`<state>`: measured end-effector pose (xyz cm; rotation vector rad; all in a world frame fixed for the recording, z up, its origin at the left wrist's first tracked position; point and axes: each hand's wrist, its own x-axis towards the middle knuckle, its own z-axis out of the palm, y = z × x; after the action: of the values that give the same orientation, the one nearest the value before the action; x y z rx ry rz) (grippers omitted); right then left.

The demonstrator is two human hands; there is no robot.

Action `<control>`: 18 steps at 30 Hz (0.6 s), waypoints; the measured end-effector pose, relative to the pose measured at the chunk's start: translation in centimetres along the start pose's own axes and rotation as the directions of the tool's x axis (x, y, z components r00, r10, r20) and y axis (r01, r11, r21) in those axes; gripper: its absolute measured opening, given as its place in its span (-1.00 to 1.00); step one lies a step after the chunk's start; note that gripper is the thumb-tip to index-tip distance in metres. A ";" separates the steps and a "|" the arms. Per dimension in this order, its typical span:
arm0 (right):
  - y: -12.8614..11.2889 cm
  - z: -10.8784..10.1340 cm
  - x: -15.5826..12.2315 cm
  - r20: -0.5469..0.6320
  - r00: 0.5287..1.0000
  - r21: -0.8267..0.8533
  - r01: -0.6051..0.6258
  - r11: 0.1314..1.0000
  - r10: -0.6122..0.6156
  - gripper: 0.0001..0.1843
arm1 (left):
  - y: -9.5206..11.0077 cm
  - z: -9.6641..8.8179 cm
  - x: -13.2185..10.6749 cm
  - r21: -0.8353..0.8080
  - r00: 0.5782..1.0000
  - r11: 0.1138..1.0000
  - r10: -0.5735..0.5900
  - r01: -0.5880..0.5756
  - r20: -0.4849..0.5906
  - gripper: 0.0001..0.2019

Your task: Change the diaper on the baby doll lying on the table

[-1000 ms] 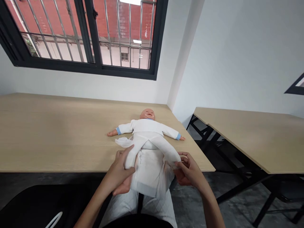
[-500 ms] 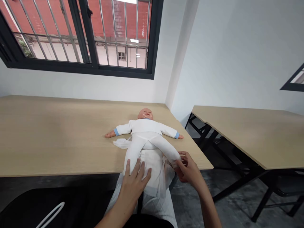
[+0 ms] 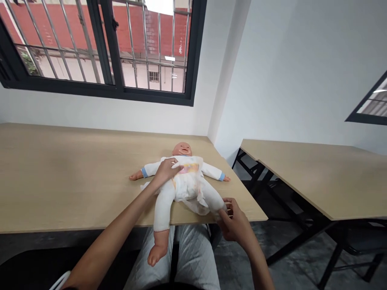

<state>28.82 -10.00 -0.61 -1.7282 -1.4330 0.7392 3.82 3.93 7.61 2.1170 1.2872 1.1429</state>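
A baby doll point(image 3: 163, 209) in a white suit with blue cuffs lies on its back, its head away from me and its legs over the table's near edge. The front of a white diaper point(image 3: 186, 187) with a coloured print covers its belly. At the waist, my left hand point(image 3: 166, 171) pinches the diaper's upper left part. My right hand point(image 3: 235, 221) is closed around the lower part of the doll's leg on the right, hiding that foot. The other foot shows bare at the front.
The doll lies on a light wooden table point(image 3: 75, 173), near its right end. Across a gap at the right stands a second table point(image 3: 305, 173) with black legs. Behind is a barred window point(image 3: 154, 48). My knees are beneath the near edge.
The diaper's front, which hung down between the doll's legs, now lies up over its belly. My left hand moved from the near leg area up to the waist. My right hand stays at the leg.
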 end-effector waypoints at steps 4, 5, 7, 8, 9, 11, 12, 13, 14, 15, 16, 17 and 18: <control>-1.4 0.0 -0.7 0.011 0.989 -0.084 0.145 0.986 -0.145 -0.51 | -2.0 1.0 1.1 -0.065 1.000 0.997 -0.030 0.030 0.002 -0.72; -2.2 0.2 -0.6 -0.029 0.980 -0.122 0.195 0.973 -0.199 -0.46 | -2.3 1.1 1.1 -0.076 0.999 0.997 -0.032 0.033 0.010 -0.71; -4.5 1.1 0.2 -0.119 0.947 -0.226 0.267 0.937 -0.299 -0.38 | -2.8 1.1 1.2 -0.088 0.999 0.996 -0.029 0.032 0.035 -0.69; -5.7 1.7 0.9 -0.126 0.932 -0.271 0.299 0.915 -0.341 -0.36 | -3.0 1.1 1.3 -0.091 0.998 0.995 -0.025 0.029 0.052 -0.69; -6.9 2.4 1.9 -0.091 0.917 -0.307 0.346 0.887 -0.389 -0.37 | -3.1 1.0 1.5 -0.092 0.997 0.995 -0.019 0.025 0.069 -0.70; -9.0 3.7 4.2 -0.069 0.893 -0.373 0.391 0.841 -0.445 -0.36 | -3.3 0.8 1.9 -0.085 0.995 0.996 -0.007 0.015 0.102 -0.72; -9.7 4.3 5.3 -0.048 0.899 -0.398 0.382 0.834 -0.435 -0.41 | -3.4 0.7 2.2 -0.077 0.993 0.997 -0.002 0.011 0.114 -0.72; -10.2 4.7 6.4 -0.041 0.918 -0.416 0.344 0.842 -0.395 -0.49 | -3.5 0.7 2.5 -0.065 0.992 0.998 0.001 0.007 0.123 -0.72; -10.4 5.0 7.4 -0.031 0.940 -0.425 0.295 0.856 -0.339 -0.55 | -3.5 0.7 2.8 -0.050 0.992 0.999 0.001 0.005 0.128 -0.72; -10.4 5.1 8.1 -0.021 0.959 -0.428 0.245 0.870 -0.281 -0.60 | -3.6 0.7 3.1 -0.032 0.991 0.999 0.000 0.004 0.130 -0.72; -10.2 5.1 8.6 -0.014 0.973 -0.428 0.201 0.881 -0.229 -0.65 | -3.7 0.8 3.3 -0.011 0.992 1.000 -0.003 0.004 0.129 -0.73; -9.9 5.0 9.0 -0.009 0.982 -0.426 0.168 0.889 -0.189 -0.67 | -3.8 0.8 3.5 0.014 0.992 1.000 -0.007 0.006 0.124 -0.74; -9.5 4.8 9.1 -0.007 0.986 -0.424 0.146 0.894 -0.164 -0.69 | -3.8 0.9 3.7 0.041 0.993 0.999 -0.013 0.008 0.115 -0.75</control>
<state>21.66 0.62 5.02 -1.9030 -1.7741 0.3134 3.37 9.04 6.07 2.1683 1.2773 0.9829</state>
